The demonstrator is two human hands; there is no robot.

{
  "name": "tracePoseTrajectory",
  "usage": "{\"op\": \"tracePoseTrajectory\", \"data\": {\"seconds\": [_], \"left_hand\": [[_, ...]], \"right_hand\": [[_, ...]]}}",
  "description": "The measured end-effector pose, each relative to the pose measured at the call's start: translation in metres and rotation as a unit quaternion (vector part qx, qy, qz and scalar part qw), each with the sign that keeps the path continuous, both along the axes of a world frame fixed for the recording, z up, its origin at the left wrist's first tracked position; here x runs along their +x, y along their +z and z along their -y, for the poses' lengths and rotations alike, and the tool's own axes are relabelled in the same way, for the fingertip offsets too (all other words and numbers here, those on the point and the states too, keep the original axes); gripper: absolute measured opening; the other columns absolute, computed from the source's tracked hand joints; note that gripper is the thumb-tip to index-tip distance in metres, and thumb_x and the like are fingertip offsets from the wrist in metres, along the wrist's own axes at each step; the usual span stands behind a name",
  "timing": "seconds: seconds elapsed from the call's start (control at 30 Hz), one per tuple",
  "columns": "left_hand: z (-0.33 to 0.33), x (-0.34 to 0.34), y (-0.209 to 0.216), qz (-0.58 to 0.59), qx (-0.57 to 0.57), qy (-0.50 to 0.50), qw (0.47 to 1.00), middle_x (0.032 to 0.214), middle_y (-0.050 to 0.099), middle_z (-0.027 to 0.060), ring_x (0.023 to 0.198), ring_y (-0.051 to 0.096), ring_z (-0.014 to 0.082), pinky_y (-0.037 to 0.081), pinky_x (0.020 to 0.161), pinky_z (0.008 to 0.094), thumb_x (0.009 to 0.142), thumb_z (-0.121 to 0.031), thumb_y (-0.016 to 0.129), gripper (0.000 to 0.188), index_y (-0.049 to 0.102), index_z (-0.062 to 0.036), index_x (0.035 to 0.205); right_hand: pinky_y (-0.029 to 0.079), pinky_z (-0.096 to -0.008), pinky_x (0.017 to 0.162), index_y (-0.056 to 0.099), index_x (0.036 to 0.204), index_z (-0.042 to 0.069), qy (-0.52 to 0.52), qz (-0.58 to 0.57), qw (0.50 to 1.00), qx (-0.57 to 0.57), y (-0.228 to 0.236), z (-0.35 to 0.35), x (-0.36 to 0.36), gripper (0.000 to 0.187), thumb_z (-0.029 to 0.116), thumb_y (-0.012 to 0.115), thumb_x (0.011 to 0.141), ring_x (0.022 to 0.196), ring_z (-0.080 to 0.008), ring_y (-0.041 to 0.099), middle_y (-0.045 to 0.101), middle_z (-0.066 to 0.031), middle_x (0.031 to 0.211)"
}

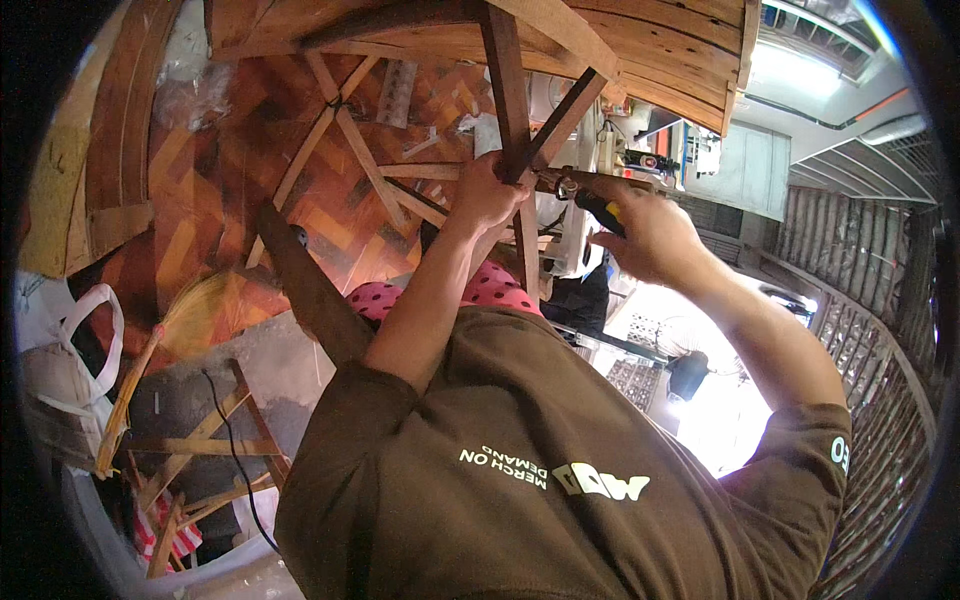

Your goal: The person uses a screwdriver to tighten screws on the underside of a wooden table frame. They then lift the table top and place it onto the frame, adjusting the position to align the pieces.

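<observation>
Across the top, cut off by the frame's edge, spans a brown slatted wooden panel. Below it a dark, straight wooden bar runs near-vertically to upper centre, where the left hand curls round it, fingertips partly hidden. Just right, the right hand has its fingers closed round a black-and-yellow-handled tool pointing upper left, its tip indistinct.

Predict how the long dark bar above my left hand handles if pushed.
The long dark bar likely feels stiff: it's straight and thick. It probably won't swing freely, since a shorter bar appears to meet it.
</observation>
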State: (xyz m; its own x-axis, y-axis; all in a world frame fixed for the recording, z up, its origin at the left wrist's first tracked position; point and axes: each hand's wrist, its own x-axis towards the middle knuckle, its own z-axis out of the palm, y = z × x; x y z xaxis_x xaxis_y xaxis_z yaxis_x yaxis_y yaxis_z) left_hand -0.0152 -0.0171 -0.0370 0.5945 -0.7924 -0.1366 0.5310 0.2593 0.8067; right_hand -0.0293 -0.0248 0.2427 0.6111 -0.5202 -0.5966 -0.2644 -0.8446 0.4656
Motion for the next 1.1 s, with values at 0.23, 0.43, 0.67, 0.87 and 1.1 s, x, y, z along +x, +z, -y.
{"op": "tracePoseTrajectory", "data": {"seconds": [0.23,0.43,0.67,0.87,1.1], "left_hand": [[-0.020,0.021,0.021,-0.005,0.056,-0.084,0.995,0.093,0.069,0.0090,0.088,0.065,0.0226,0.049,0.083,0.0358,0.072,-0.007,0.077,0.035,0.063,0.0010,0.104],[-0.001,0.003,0.001,-0.015,0.036,-0.053,0.998,0.094,0.072,0.0113,0.086,0.068,0.0224,0.052,0.079,0.0339,0.071,-0.014,0.079,0.037,0.067,0.0007,0.103],[-0.006,0.007,0.008,-0.052,0.036,-0.045,0.997,0.099,0.072,0.0128,0.091,0.068,0.0226,0.052,0.082,0.0337,0.070,-0.014,0.080,0.046,0.065,0.0006,0.111],[-0.003,0.006,0.007,-0.020,0.044,-0.034,0.998,0.094,0.072,0.0122,0.087,0.069,0.0222,0.052,0.078,0.0334,0.069,-0.013,0.080,0.041,0.068,-0.0006,0.107],[0.003,-0.002,-0.003,-0.056,0.015,-0.047,0.997,0.088,0.071,0.0100,0.082,0.067,0.0219,0.051,0.077,0.0339,0.070,-0.013,0.079,0.037,0.070,-0.0048,0.105]], "right_hand": [[0.054,-0.0436,0.069,0.055,0.130,0.004,0.005,-0.105,0.991,-0.083,-0.015,-0.017,0.010,0.041,0.027,0.056,0.096,0.080,-0.0321,0.068,0.066,-0.0196,0.088],[0.052,-0.0407,0.073,0.059,0.122,-0.001,-0.333,0.106,0.934,0.072,-0.018,0.018,0.007,0.039,0.027,0.060,0.094,0.084,-0.0311,0.068,0.069,-0.0183,0.089],[0.054,-0.0490,0.076,0.050,0.134,0.007,0.107,-0.122,0.984,-0.070,-0.012,-0.013,-0.005,0.049,0.022,0.064,0.090,0.090,-0.0383,0.068,0.068,-0.0232,0.097],[0.055,-0.0380,0.066,0.060,0.119,0.000,-0.457,0.120,0.877,0.093,-0.014,0.015,0.018,0.041,0.032,0.064,0.093,0.075,-0.0199,0.067,0.068,-0.0132,0.083],[0.054,-0.0482,0.073,0.049,0.137,0.009,0.147,-0.055,0.987,-0.026,-0.006,0.011,-0.005,0.048,0.023,0.059,0.093,0.083,-0.0413,0.067,0.066,-0.0241,0.091]]}}
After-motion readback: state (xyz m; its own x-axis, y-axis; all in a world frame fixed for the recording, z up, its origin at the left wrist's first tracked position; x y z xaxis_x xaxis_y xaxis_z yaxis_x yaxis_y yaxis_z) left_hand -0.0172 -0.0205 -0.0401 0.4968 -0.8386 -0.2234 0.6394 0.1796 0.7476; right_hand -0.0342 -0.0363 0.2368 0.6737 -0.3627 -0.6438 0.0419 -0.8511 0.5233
